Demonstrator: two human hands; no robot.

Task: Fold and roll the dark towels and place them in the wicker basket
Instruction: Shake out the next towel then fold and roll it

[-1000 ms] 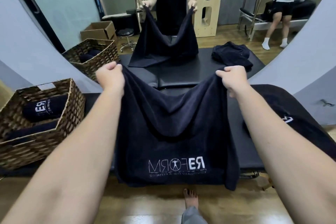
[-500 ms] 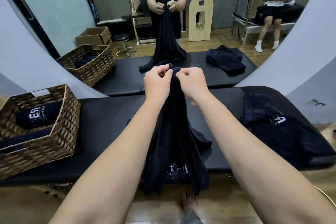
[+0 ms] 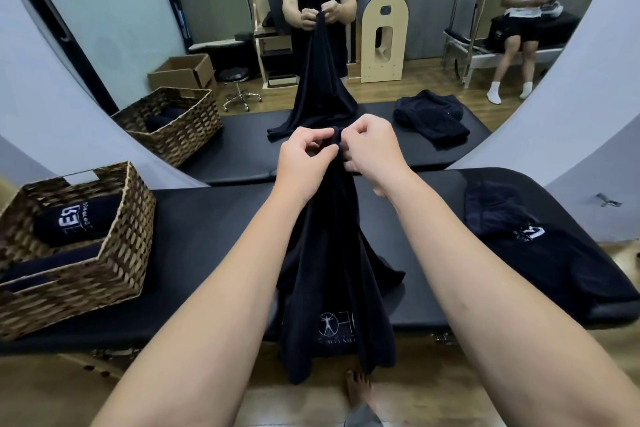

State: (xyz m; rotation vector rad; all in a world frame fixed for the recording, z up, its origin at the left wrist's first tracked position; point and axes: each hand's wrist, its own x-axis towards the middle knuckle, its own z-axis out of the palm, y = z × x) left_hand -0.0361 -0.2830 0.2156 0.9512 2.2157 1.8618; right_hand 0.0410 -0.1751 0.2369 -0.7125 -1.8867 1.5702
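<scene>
Hanging from both hands, the dark towel (image 3: 332, 253) is doubled lengthwise, its long axis running straight down from the fingers to below the near edge of the black padded table (image 3: 207, 236). Its top corners are bunched together between the hands, so how many layers each hand holds is hard to make out. The left hand (image 3: 304, 159) pinches the upper edge with thumb and fingertips; the right hand (image 3: 372, 149), touching it on the other side, curls its fingers round the same bunched corner. Lower down the cloth flares out, one fold spreading on the table below the right forearm, and a white printed figure near the hem is partly swallowed by the creases, its lettering unreadable. The hem hides part of the table's edge, and a bare foot (image 3: 358, 388) shows just beneath it.

Well to the left of the left hand sits the wicker basket (image 3: 114, 253), cut off by the frame edge. Inside it lies one rolled dark towel (image 3: 74, 224) with white lettering facing up, and nearer the camera a second dark towel, mostly hidden by the basket wall.

To the right of the right hand a heap of unfolded dark towels (image 3: 540, 253) lies on the table. Beyond the hands a mirror (image 3: 381, 80) repeats the scene.
</scene>
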